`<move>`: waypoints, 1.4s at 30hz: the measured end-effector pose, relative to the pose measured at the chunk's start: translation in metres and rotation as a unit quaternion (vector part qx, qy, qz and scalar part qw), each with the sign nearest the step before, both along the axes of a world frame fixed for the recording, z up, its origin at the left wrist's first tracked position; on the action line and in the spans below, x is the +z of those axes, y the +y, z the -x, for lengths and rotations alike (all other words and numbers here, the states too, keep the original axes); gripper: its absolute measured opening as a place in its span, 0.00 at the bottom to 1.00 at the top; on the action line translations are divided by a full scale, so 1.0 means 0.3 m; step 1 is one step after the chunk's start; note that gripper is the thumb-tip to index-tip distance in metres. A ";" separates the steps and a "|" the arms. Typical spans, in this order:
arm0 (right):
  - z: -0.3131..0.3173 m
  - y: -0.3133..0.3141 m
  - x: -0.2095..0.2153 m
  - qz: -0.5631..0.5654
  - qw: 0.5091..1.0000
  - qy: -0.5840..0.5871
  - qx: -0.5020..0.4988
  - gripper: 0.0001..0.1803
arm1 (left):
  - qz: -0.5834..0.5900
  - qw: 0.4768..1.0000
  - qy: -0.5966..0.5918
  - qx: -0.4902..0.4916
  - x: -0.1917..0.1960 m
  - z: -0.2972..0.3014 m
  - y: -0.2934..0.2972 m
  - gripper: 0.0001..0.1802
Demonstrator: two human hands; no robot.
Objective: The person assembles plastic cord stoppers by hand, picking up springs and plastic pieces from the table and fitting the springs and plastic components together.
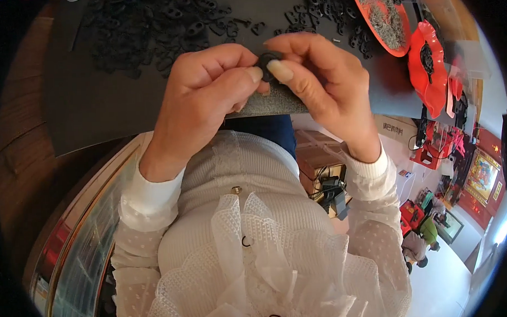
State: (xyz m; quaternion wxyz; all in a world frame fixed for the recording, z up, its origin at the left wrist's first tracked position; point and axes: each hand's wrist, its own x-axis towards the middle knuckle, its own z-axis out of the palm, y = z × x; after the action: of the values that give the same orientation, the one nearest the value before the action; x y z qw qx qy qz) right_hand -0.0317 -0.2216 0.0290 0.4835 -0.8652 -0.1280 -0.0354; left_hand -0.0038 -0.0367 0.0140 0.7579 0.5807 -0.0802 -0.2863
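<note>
pinched at upper centre of the frame: a small black ring-shaped part, caught between both hands just above the near edge of the dark mat. left hand curled tight, thumb and forefinger pressed to the part's left side; right hand closed on it from the right, thumbnail flat against its face. held up close and off the mat, likely for a firm two-sided squeeze and a clear look at the fit (exact shape of the part mostly hidden by fingertips). spread across the top left of the mat, within easy reach: a loose heap of similar black parts. at upper right, two red trays: one filled with small grey metal bits, another with a few black pieces, kept apart by kind.
</note>
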 end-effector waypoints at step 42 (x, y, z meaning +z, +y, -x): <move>-0.009 -0.010 0.026 0.253 0.943 -0.118 0.181 0.11 | -0.103 0.979 -0.175 0.003 -0.028 -0.002 -0.038 0.12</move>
State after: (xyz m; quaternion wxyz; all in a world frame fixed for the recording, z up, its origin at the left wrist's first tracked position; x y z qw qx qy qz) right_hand -0.0290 -0.2246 0.0368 0.2285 -0.9109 -0.3434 -0.0156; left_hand -0.0033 -0.0481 0.0056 0.6687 0.6973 -0.1804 -0.1848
